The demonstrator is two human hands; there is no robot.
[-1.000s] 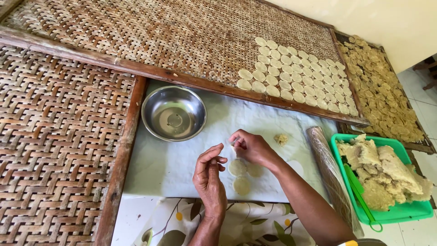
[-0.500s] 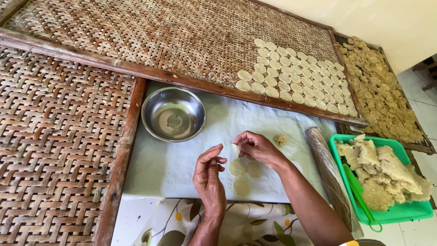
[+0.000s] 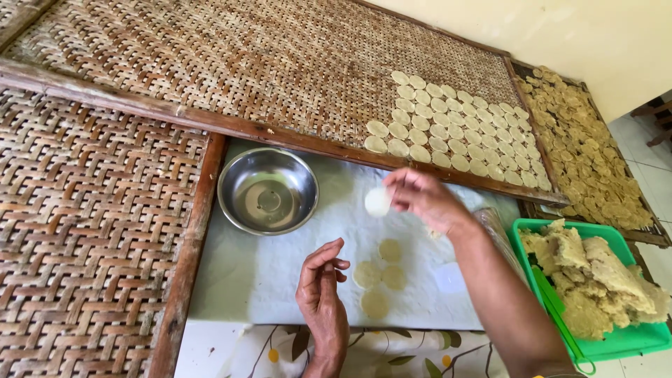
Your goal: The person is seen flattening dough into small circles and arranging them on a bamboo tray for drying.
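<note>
My right hand (image 3: 423,198) is lifted above the white sheet (image 3: 252,273) and pinches a thin pale dough disc (image 3: 378,201) between thumb and fingers. It hangs just below the wooden frame of the woven tray (image 3: 266,63). My left hand (image 3: 320,294) rests low on the sheet with its fingers loosely curled and nothing in it. Several flat dough discs (image 3: 381,276) lie on the sheet to the right of the left hand. Rows of pale discs (image 3: 448,133) cover the tray's right part.
A steel bowl (image 3: 268,190) stands on the sheet at the left. A green basket (image 3: 616,343) at the right holds dough lumps (image 3: 595,273). Another woven tray (image 3: 84,231) lies at the left. A far-right tray (image 3: 595,154) carries yellowish discs. A flowered cloth (image 3: 392,357) lies under the sheet's near edge.
My right hand has picked a disc off the sheet and raised it up towards the tray. My left hand has stayed low near the remaining discs.
</note>
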